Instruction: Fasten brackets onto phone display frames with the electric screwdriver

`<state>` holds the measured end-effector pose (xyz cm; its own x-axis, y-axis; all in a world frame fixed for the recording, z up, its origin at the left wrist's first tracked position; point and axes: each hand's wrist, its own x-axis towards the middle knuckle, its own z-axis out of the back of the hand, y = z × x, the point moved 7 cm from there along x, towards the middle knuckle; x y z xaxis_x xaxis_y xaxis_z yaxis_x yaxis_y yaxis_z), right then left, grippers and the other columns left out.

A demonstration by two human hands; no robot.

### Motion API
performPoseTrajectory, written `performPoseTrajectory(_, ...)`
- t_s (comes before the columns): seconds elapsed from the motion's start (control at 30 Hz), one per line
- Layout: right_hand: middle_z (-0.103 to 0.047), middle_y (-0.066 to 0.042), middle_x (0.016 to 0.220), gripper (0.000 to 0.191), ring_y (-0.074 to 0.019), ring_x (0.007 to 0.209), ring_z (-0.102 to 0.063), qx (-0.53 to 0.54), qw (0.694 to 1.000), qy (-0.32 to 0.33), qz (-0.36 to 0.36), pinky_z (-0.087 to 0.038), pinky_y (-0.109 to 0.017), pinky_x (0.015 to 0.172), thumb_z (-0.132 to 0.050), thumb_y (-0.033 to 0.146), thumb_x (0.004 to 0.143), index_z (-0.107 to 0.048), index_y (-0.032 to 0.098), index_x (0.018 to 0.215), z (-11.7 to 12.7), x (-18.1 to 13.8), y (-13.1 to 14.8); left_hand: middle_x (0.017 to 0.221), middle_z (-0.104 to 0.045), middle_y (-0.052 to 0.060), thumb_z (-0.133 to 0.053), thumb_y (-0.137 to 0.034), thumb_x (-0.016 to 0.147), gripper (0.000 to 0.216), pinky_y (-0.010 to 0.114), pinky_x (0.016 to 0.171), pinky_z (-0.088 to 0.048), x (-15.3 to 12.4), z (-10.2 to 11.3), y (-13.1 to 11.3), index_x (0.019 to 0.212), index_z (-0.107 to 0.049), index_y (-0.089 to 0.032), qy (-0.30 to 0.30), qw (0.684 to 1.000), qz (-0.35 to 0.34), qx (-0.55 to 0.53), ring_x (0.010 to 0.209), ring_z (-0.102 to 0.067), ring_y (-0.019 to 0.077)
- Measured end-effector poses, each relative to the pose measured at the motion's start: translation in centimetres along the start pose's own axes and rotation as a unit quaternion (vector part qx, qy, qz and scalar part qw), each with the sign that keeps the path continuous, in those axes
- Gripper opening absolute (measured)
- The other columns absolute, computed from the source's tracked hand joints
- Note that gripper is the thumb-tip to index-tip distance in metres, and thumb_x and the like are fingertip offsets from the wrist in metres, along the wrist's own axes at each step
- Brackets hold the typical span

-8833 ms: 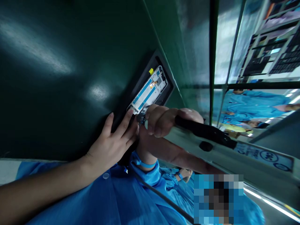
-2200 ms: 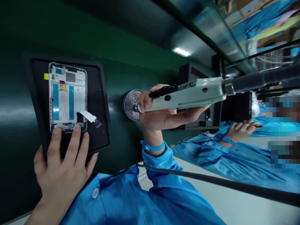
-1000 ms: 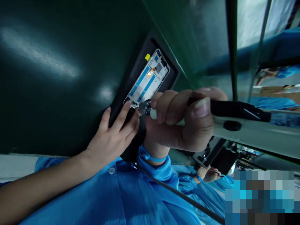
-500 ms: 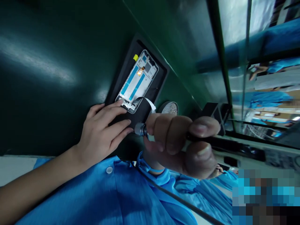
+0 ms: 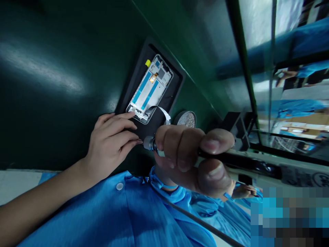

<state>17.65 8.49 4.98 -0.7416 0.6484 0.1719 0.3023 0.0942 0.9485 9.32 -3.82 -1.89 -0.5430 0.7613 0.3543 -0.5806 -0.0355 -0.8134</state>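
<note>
A phone frame [image 5: 150, 92] with blue adhesive strips and an orange flex cable lies tilted in a black tray [image 5: 177, 80]. A pale ribbon curves off its lower side. At the frame's lower end, my left hand [image 5: 110, 140] rests one fingertip on its edge. The thumb and index finger come together beside a silver tool nose; anything between them is too small to make out. My right hand [image 5: 192, 154], close to the camera, is wrapped round what looks like an electric screwdriver [image 5: 253, 166] with a black lever and a labelled pale body.
A small round dish [image 5: 186, 118] with tiny shiny pieces, probably screws, stands right of the tray. Behind it is a black box-like holder [image 5: 235, 128]. A dark cable [image 5: 195, 219] crosses in front of my blue smock. Other people in blue sit further right.
My right hand and the screwdriver have shifted slightly left. My left thumb and index fingertips have drawn together and back a little from the phone frame, which stays put.
</note>
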Motion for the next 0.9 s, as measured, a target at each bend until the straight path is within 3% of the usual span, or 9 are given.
performPoseTrajectory(0.4, -0.052, 0.009, 0.062, 0.012, -0.0119, 0.049, -0.050, -0.016, 0.999, 0.031, 0.006, -0.050, -0.033, 0.058, -0.079, 0.034, 0.104, -0.083, 0.029, 0.114, 0.1, -0.5, -0.3, 0.112, -0.085, 0.002, -0.075, -0.018, 0.106, 0.010, 0.048, 0.110, -0.058, 0.1, 0.0, 0.1, 0.097, -0.077, -0.023, -0.008, 1.000, 0.000, 0.005, 0.134, -0.078, 0.0270)
performPoseTrajectory(0.47, -0.051, 0.009, 0.062, 0.013, -0.0118, 0.049, -0.050, -0.032, 0.999, 0.039, 0.013, -0.051, -0.033, 0.057, -0.077, 0.035, 0.104, -0.083, 0.030, 0.114, 0.4, -0.4, 0.1, 0.124, -0.085, 0.005, -0.076, -0.021, 0.106, 0.004, 0.048, 0.111, -0.058, -0.1, -0.1, 0.0, 0.109, -0.078, -0.022, -0.007, 1.000, -0.007, 0.020, 0.135, -0.077, 0.0274)
performPoseTrajectory(0.53, -0.046, 0.010, 0.058, 0.014, -0.0114, 0.045, -0.047, -0.069, 0.997, 0.027, 0.029, -0.050, -0.034, 0.055, -0.074, 0.037, 0.104, -0.083, 0.031, 0.113, 1.2, 0.1, 0.9, 0.140, -0.081, 0.009, -0.076, -0.027, 0.107, 0.020, 0.052, 0.115, -0.057, -0.6, -0.6, -0.4, 0.125, -0.076, -0.019, 0.016, 0.997, -0.029, 0.069, 0.141, -0.074, 0.0298)
performPoseTrajectory(0.67, -0.034, 0.012, 0.051, 0.012, -0.0100, 0.037, -0.033, -0.135, 0.983, -0.010, 0.128, -0.044, -0.033, 0.047, -0.075, 0.039, 0.100, -0.084, 0.036, 0.107, 2.8, 2.1, 2.9, 0.170, -0.060, 0.016, -0.068, -0.037, 0.113, 0.050, 0.069, 0.126, -0.046, -2.4, -3.2, -1.9, 0.158, -0.060, -0.016, 0.142, 0.965, -0.089, 0.204, 0.164, -0.051, 0.0396)
performPoseTrajectory(0.77, -0.033, 0.012, 0.052, 0.007, -0.0119, 0.038, -0.036, -0.156, 0.980, -0.003, 0.127, -0.045, -0.034, 0.049, -0.080, 0.044, 0.098, -0.077, 0.041, 0.104, 2.2, 3.6, 1.2, 0.183, -0.042, 0.015, -0.064, -0.039, 0.115, 0.059, 0.075, 0.132, -0.039, -3.5, -4.4, -2.0, 0.169, -0.050, -0.020, 0.196, 0.950, -0.068, 0.234, 0.174, -0.034, 0.0409)
performPoseTrajectory(0.83, -0.038, 0.012, 0.054, 0.017, -0.0127, 0.040, -0.038, -0.159, 0.979, -0.004, 0.126, -0.044, -0.035, 0.051, -0.082, 0.049, 0.097, -0.069, 0.041, 0.106, 1.4, 4.0, -0.7, 0.182, -0.045, 0.013, -0.068, -0.041, 0.112, 0.060, 0.076, 0.136, -0.036, -3.7, -4.7, -1.9, 0.168, -0.053, -0.023, 0.187, 0.955, -0.052, 0.225, 0.174, -0.034, 0.0405)
performPoseTrajectory(0.9, -0.047, 0.011, 0.059, 0.028, -0.0112, 0.042, -0.037, -0.168, 0.974, -0.047, 0.142, -0.041, -0.034, 0.052, -0.083, 0.056, 0.096, -0.063, 0.038, 0.105, 1.2, 3.8, -2.1, 0.178, -0.051, 0.013, -0.073, -0.040, 0.109, 0.060, 0.079, 0.139, -0.031, -3.6, -4.7, -1.8, 0.165, -0.058, -0.025, 0.167, 0.962, -0.049, 0.211, 0.172, -0.038, 0.0425)
